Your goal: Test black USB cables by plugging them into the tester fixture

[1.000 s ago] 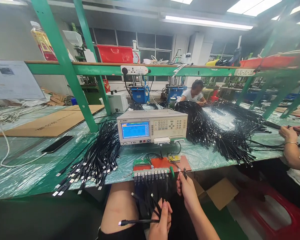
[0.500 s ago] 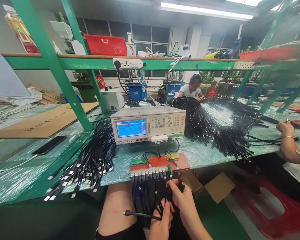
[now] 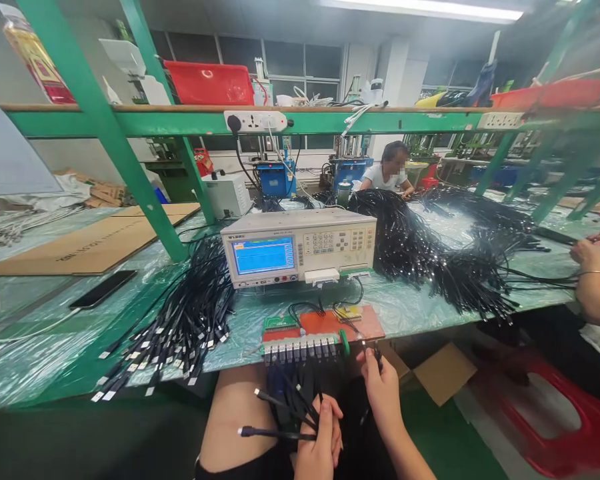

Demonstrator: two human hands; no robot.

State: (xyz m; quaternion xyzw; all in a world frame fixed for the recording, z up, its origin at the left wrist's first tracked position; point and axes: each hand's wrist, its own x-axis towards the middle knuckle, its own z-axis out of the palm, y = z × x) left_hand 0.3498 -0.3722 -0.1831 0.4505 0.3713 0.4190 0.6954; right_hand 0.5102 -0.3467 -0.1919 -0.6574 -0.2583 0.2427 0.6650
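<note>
My left hand (image 3: 324, 430) is closed around several black cables (image 3: 280, 435), whose small metal-tipped plugs fan out to the left over my lap. To its upper right, my right hand (image 3: 384, 390) pinches black cable plugs (image 3: 379, 355) between thumb and fingers, close to the bench edge. Just left of that hand is a row of connectors on a test fixture (image 3: 300, 348), with black cables plugged in and hanging down. The fixture's orange-red board (image 3: 320, 324) lies in front of a bench tester (image 3: 300, 247) with a lit blue screen.
Piles of black cables lie left (image 3: 180, 320) and right (image 3: 420, 253) of the tester. A phone (image 3: 103, 289) and flat cardboard (image 3: 80, 243) are at the left. A co-worker's hands (image 3: 593, 257) work at the right, above a red stool (image 3: 555, 427). Green shelf posts (image 3: 130, 160) rise from the bench.
My right hand has moved right, away from my left hand. More plugs now spread out from my left hand. The tester's screen shows less content, and the view has shifted slightly.
</note>
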